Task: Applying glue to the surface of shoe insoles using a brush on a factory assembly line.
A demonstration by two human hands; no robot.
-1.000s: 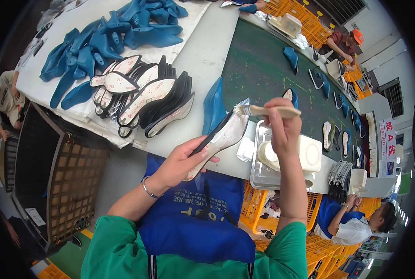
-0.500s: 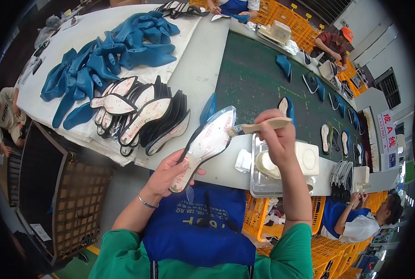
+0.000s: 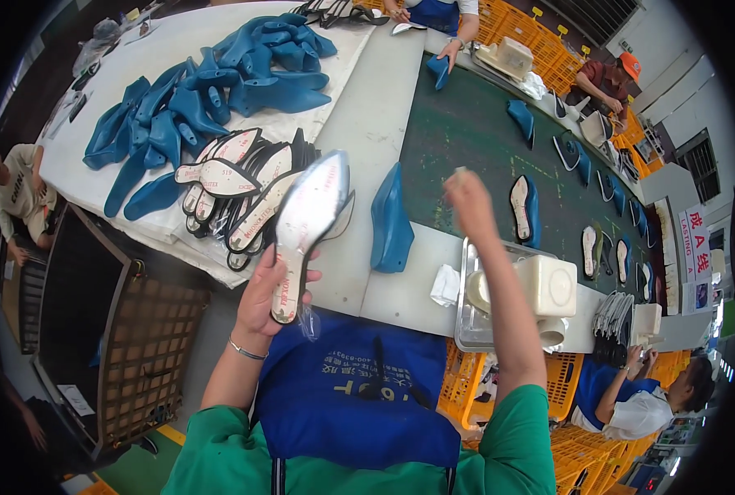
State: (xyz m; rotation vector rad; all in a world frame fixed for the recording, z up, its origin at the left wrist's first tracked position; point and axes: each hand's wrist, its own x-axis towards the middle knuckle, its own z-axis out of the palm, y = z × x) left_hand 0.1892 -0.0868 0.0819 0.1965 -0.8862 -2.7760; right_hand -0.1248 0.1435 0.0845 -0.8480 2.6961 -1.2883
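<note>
My left hand (image 3: 262,293) grips the narrow end of a white-faced shoe insole (image 3: 308,219) with a dark edge; its broad end looks wet and shiny. Clear film (image 3: 309,323) dangles below it. Over the green belt, my right hand (image 3: 470,200) is closed; a pale tip of the brush (image 3: 460,172) pokes out above the fingers, the rest hidden. A blue shoe last (image 3: 393,223) lies on the table between my hands. Behind the held insole is a pile of similar insoles (image 3: 256,216).
Many blue lasts (image 3: 211,91) are heaped on the white-covered table (image 3: 62,157). A metal tray (image 3: 466,326) with a cream container (image 3: 553,286) stands beside my right forearm. The green belt (image 3: 474,124) carries lasts and insoles. Co-workers sit along it; one person's hand (image 3: 450,51) touches a last.
My left hand has drawn the insole left and turned it more upright. My right hand has lifted away from it with the brush, now mostly hidden. The far co-worker's hand has reached a last.
</note>
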